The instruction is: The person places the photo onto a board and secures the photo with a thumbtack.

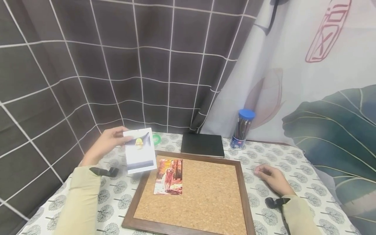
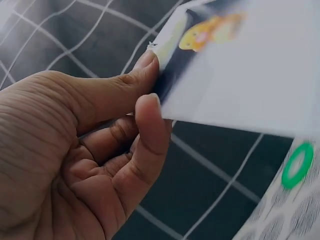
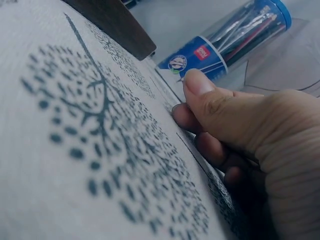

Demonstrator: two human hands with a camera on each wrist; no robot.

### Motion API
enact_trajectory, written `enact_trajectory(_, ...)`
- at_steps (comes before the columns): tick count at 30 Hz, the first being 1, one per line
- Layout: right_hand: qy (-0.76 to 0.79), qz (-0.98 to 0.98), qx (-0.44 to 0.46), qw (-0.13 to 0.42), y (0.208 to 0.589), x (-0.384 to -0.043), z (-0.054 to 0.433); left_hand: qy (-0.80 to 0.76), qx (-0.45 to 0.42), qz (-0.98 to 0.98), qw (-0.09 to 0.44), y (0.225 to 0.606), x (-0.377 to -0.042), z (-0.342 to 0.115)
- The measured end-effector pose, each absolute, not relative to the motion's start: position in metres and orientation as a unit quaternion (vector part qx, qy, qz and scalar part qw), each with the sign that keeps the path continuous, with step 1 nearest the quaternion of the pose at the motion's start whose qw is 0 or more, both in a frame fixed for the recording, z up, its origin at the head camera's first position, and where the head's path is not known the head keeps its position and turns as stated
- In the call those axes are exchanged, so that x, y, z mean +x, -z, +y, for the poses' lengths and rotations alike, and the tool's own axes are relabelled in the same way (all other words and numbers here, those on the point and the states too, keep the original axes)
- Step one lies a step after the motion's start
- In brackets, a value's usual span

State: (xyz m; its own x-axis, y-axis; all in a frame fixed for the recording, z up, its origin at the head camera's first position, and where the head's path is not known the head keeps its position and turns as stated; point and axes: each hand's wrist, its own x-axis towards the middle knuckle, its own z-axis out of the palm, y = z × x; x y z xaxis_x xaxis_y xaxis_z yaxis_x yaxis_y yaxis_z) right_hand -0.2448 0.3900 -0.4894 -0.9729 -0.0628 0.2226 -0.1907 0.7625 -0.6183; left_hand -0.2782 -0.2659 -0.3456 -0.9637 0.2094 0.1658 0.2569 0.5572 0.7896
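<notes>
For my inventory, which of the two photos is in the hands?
The photo with the small yellow figure, held by the left hand; the dog photo lies on the cork board.

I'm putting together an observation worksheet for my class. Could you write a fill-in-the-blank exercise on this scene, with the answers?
1. The white-bordered print is held in the person's ______ hand.
2. The animal in the picture lying on the corkboard is a ______.
3. The lid on the pencil tub is coloured ______.
4. The pale tablecloth is patterned with dark ______.

Missing words: left; dog; blue; trees.
</notes>
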Motion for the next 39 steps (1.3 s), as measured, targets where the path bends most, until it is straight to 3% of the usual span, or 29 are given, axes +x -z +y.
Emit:
enact_trajectory(11, -0.342, -0.933, 0.064, 0.087, 0.492, -0.247, 0.392, 0.492, -0.21, -0.841, -0.074, 0.359, -0.309, -0.176)
enact_trajectory(17, -0.348, -0.931, 0.068, 0.089, 0.488, -0.248, 0.391, 0.486, -0.202, -0.847, -0.07, 0.37, -0.312, -0.113)
enact_trajectory(23, -0.352, -0.931, 0.063, 0.081, 0.488, -0.249, 0.391, 0.508, -0.208, -0.827, -0.121, 0.385, -0.308, -0.068)
enact_trajectory(28, -0.358, -0.928, 0.065, 0.085, 0.488, -0.249, 0.389, 0.498, -0.227, -0.826, -0.139, 0.398, -0.304, -0.047)
enact_trajectory(39, -0.372, -0.924, 0.054, 0.076, 0.489, -0.247, 0.388, 0.434, -0.249, -0.858, -0.118, 0.42, -0.299, -0.037)
